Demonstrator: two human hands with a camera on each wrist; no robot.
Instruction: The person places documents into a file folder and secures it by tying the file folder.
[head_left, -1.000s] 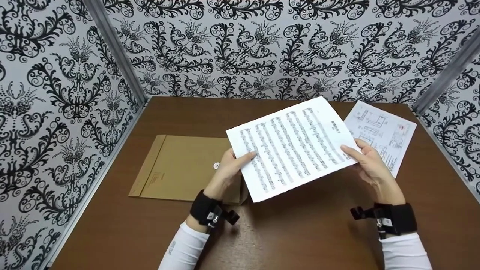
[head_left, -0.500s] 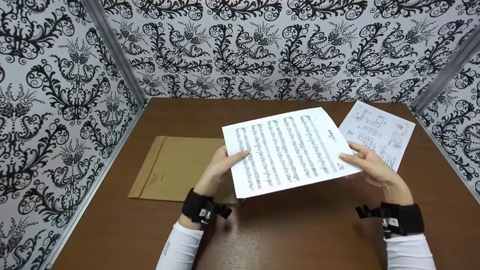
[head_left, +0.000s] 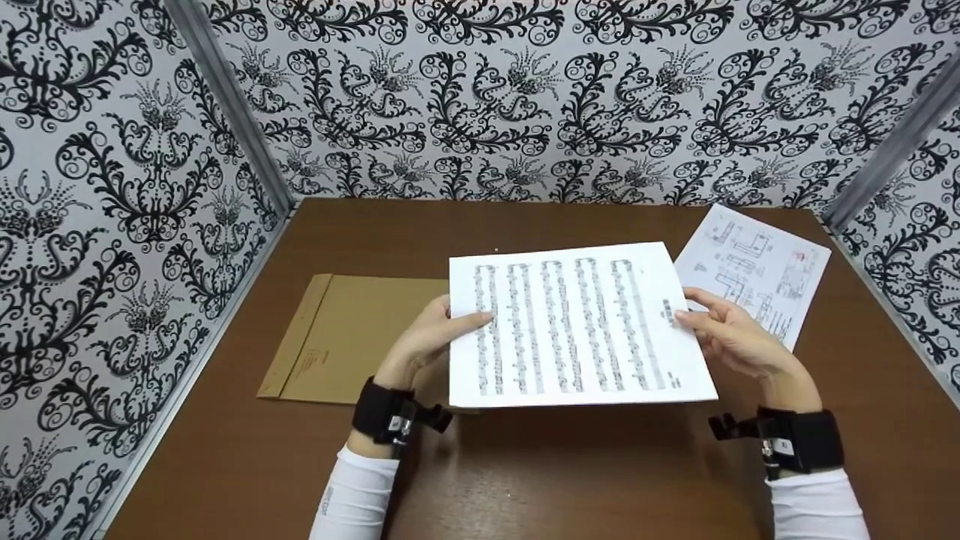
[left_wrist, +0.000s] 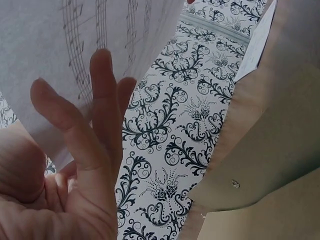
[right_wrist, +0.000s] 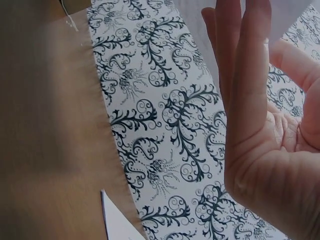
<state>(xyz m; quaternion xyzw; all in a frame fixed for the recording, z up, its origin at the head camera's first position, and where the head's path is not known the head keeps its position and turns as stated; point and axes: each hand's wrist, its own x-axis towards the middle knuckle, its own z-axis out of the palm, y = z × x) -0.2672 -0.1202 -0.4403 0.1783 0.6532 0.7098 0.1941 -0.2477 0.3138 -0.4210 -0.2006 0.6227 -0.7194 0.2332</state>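
Sheet music (head_left: 562, 330), printed in rows of notes on white paper, is held above the table between both hands. My left hand (head_left: 427, 337) pinches its left edge, thumb on the printed face; in the left wrist view the fingers (left_wrist: 102, 95) lie against its underside. On the opposite edge, my right hand (head_left: 739, 337) pinches the paper with its thumb on top. Whether it is one sheet or a few, I cannot tell. Behind the left hand lies a brown paper envelope (head_left: 360, 330), its right part hidden by the paper and hand.
A sheet with technical drawings (head_left: 757, 262) lies at the back right of the brown table (head_left: 562, 472), partly behind the right hand. Patterned walls (head_left: 525, 97) border the table at the back and sides.
Both hands have turned the sheet music clockwise, so its near edge now runs almost level, and its far edge has come lower. The envelope and the drawing sheet have stayed put.
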